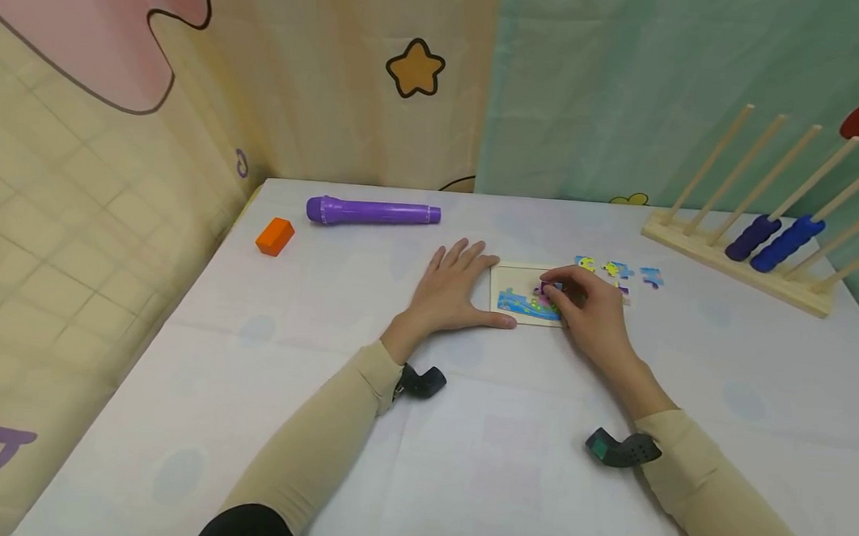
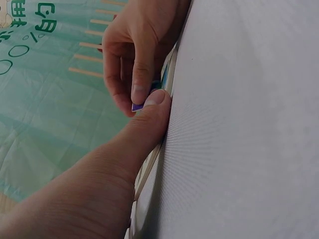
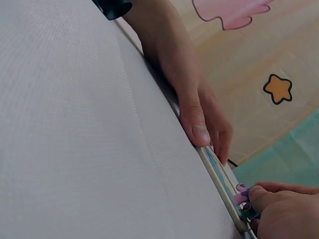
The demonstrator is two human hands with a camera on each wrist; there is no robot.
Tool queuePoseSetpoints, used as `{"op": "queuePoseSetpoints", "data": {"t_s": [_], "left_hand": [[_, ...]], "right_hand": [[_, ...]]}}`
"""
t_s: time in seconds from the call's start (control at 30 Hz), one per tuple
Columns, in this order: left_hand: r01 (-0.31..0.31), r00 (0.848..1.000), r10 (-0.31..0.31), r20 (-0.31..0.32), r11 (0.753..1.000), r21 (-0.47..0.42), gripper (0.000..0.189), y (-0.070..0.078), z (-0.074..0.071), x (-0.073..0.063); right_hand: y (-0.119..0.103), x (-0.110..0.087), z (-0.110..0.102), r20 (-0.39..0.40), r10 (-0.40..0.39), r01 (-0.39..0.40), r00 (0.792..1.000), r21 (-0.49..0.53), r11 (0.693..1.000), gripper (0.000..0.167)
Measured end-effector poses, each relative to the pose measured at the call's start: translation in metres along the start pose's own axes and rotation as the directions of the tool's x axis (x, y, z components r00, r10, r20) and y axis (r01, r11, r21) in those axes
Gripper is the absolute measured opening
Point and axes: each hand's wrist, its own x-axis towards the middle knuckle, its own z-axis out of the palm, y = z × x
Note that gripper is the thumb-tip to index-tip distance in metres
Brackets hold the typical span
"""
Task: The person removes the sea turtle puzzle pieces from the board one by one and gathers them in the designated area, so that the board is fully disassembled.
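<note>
A shallow wooden puzzle board [image 1: 514, 276] lies on the table, with joined blue and pink pieces [image 1: 522, 304] along its lower part. My left hand [image 1: 452, 292] rests spread at the board's left end, its thumb along the near edge and its fingers by the far corner. Over the right part of the board, my right hand [image 1: 596, 316] pinches a purple puzzle piece [image 2: 136, 106] between thumb and fingers. In the right wrist view that hand holds it low over the board's frame [image 3: 219, 184]. The board's right end is hidden behind the right hand.
Several loose puzzle pieces [image 1: 651, 276] lie beyond the right hand. A wooden peg rack [image 1: 736, 268] with dark and bright blue beads stands at the back right. At the back left are a purple toy microphone [image 1: 381, 213] and an orange block [image 1: 275, 236].
</note>
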Motion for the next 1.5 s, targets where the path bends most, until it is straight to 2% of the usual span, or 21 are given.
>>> {"op": "queuePoseSetpoints", "data": {"t_s": [0.13,0.27,0.47,0.67,0.73,0.8,0.97,1.07,1.27,1.5], "left_hand": [[0.007,1.0,-0.007,0.001,1.0,0.007,0.11,-0.003,-0.003,-0.001],[0.01,1.0,-0.01,-0.009,1.0,0.022,0.11,-0.002,-0.004,0.001],[-0.004,1.0,0.004,0.0,1.0,0.0,0.112,-0.001,0.001,0.001],[0.053,0.998,-0.053,-0.018,0.999,0.005,0.111,-0.008,0.007,-0.006],[0.065,0.998,-0.065,-0.012,0.998,-0.007,0.111,-0.009,0.007,-0.008],[0.051,0.999,-0.052,-0.007,0.998,-0.025,0.112,-0.008,0.006,-0.008],[0.004,1.0,-0.004,-0.004,1.0,-0.031,0.111,-0.001,0.003,-0.001],[0.007,1.0,-0.007,-0.001,1.0,-0.014,0.111,0.0,0.003,0.001],[0.004,1.0,-0.004,0.007,1.0,-0.021,0.111,0.002,0.005,0.003],[0.014,1.0,-0.013,0.019,1.0,-0.026,0.111,0.002,0.002,0.001]], "right_hand": [[-0.002,0.002,0.004,-0.024,-0.026,0.026,0.999,0.006,1.0,0.016],[-0.005,0.002,0.001,-0.06,-0.006,0.006,0.998,0.011,1.0,0.017],[-0.006,0.002,-0.015,-0.136,0.109,-0.109,0.985,0.014,0.994,0.02],[0.006,0.004,-0.04,-0.181,0.203,-0.206,0.962,0.003,0.979,0.025],[0.013,0.0,-0.051,-0.192,0.243,-0.25,0.951,-0.012,0.968,0.028],[0.022,-0.004,-0.063,-0.228,0.287,-0.301,0.93,-0.029,0.953,0.03],[0.042,-0.009,-0.092,-0.351,0.377,-0.404,0.857,-0.004,0.915,0.032],[0.05,-0.01,-0.101,-0.376,0.393,-0.426,0.839,-0.005,0.905,0.034],[0.054,-0.017,-0.104,-0.362,0.386,-0.445,0.849,-0.094,0.89,0.036],[0.055,-0.018,-0.097,-0.365,0.275,-0.365,0.889,-0.203,0.909,0.028]]}}
